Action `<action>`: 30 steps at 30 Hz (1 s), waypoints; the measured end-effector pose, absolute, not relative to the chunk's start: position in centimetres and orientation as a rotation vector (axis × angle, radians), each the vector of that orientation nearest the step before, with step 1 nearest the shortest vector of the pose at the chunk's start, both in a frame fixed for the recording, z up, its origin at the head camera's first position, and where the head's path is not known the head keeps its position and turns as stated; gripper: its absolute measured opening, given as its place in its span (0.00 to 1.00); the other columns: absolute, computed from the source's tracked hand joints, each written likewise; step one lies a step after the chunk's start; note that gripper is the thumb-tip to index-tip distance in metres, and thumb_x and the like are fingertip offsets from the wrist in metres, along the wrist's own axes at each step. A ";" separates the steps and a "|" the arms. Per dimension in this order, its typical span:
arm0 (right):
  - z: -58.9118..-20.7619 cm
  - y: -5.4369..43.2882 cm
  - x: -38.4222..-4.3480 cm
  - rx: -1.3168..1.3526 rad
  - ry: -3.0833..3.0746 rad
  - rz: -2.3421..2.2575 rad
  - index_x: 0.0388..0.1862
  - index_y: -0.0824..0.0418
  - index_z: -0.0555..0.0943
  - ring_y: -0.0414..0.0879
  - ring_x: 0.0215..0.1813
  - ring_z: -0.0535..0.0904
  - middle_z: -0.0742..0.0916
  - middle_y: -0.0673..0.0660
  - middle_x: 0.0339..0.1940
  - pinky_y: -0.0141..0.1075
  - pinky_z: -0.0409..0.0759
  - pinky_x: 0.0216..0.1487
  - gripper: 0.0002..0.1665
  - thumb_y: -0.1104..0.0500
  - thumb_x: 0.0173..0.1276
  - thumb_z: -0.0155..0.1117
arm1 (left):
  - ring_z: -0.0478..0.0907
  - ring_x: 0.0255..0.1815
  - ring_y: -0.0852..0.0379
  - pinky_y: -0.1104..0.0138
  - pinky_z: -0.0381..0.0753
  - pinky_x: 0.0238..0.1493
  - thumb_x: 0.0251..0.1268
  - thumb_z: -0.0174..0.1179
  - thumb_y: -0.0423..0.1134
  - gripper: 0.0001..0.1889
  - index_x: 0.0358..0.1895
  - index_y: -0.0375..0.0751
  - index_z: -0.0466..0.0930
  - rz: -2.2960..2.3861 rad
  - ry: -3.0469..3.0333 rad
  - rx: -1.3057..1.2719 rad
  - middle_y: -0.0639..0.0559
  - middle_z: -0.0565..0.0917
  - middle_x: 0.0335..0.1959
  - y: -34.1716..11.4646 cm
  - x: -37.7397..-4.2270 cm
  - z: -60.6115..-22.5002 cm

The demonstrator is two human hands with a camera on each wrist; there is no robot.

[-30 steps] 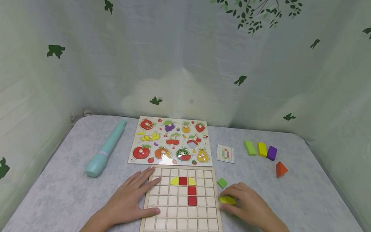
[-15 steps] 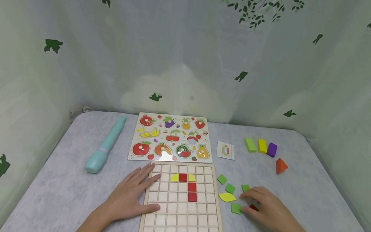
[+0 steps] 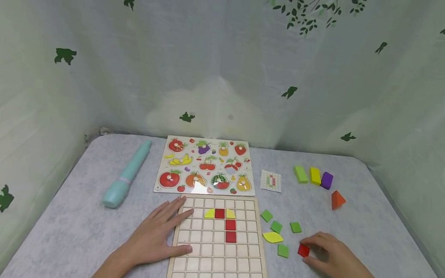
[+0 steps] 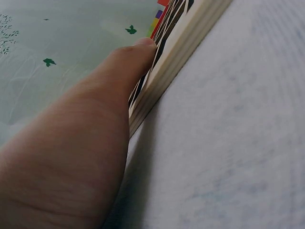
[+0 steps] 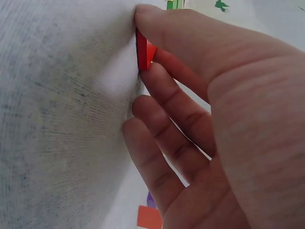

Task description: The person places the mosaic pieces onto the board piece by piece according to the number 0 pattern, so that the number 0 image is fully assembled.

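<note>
My left hand (image 3: pixel 154 234) lies with spread fingers over the left edge of a wooden grid board (image 3: pixel 200 264). Its thumb (image 4: pixel 138 52) rests on the board's rim in the left wrist view. Two yellow quarter-round tiles and several red square tiles (image 3: pixel 230 225) sit in the board's upper cells. To the board's right, my right hand (image 3: pixel 328 255) pinches a red square tile (image 3: pixel 303 250) between thumb and fingers, down at the table. From the right wrist view, the red tile (image 5: pixel 142 51) stands on edge between thumb and fingertips, partly hidden by them.
Several green square tiles (image 3: pixel 282 251) and a yellow leaf-shaped tile (image 3: pixel 273 237) lie between board and right hand. Behind are a fruit puzzle (image 3: pixel 207 155), a small pattern card (image 3: pixel 271 181), coloured blocks (image 3: pixel 314 175) and an orange triangular block (image 3: pixel 337 200). A teal folded umbrella (image 3: pixel 127 175) lies left.
My right hand has let go of the yellow tile and several green tiles, leaving them spread on the table. It has moved right to the red tile. The left hand stays put.
</note>
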State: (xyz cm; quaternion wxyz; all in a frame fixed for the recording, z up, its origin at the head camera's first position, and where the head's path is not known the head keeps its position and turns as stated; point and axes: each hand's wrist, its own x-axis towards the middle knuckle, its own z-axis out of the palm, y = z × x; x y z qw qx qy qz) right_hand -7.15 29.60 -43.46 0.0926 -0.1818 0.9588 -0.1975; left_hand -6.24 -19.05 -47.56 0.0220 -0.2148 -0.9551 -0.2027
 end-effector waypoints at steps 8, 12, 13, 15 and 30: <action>-43.2 28.9 -7.6 -0.531 2.855 -0.584 0.49 0.43 0.87 0.31 0.43 0.78 0.85 0.35 0.42 0.32 0.87 0.47 0.19 0.47 0.59 0.80 | 0.55 0.84 0.47 0.49 0.54 0.81 0.57 0.55 0.81 0.50 0.79 0.57 0.67 -0.615 -2.947 -0.674 0.49 0.56 0.85 -19.1 -6.2 -47.5; -43.0 28.4 -8.0 -0.633 2.872 -0.621 0.51 0.43 0.87 0.30 0.41 0.76 0.83 0.34 0.41 0.30 0.85 0.43 0.18 0.46 0.62 0.78 | 0.56 0.83 0.46 0.48 0.54 0.81 0.57 0.55 0.81 0.49 0.78 0.57 0.67 -0.620 -2.943 -0.675 0.49 0.56 0.84 -19.1 -6.2 -47.5; -42.9 28.3 -8.2 -0.669 2.876 -0.632 0.51 0.44 0.87 0.30 0.41 0.75 0.83 0.33 0.41 0.30 0.84 0.42 0.18 0.47 0.62 0.78 | 0.56 0.83 0.46 0.48 0.55 0.81 0.57 0.55 0.81 0.49 0.78 0.57 0.67 -0.621 -2.940 -0.674 0.49 0.56 0.84 -19.1 -6.2 -47.5; -42.8 27.9 -8.4 -0.743 2.878 -0.660 0.52 0.45 0.87 0.30 0.41 0.75 0.83 0.33 0.41 0.30 0.83 0.41 0.18 0.48 0.63 0.78 | 0.56 0.83 0.46 0.48 0.55 0.81 0.57 0.56 0.81 0.49 0.78 0.57 0.67 -0.622 -2.937 -0.673 0.49 0.57 0.84 -19.1 -6.2 -47.6; -41.0 22.9 -10.7 -0.958 2.778 -0.708 0.53 0.48 0.87 0.37 0.43 0.79 0.85 0.37 0.45 0.33 0.85 0.44 0.17 0.54 0.65 0.77 | 0.55 0.83 0.50 0.51 0.52 0.81 0.57 0.56 0.81 0.49 0.78 0.58 0.67 -0.621 -2.931 -0.669 0.50 0.57 0.84 -19.1 -6.1 -47.6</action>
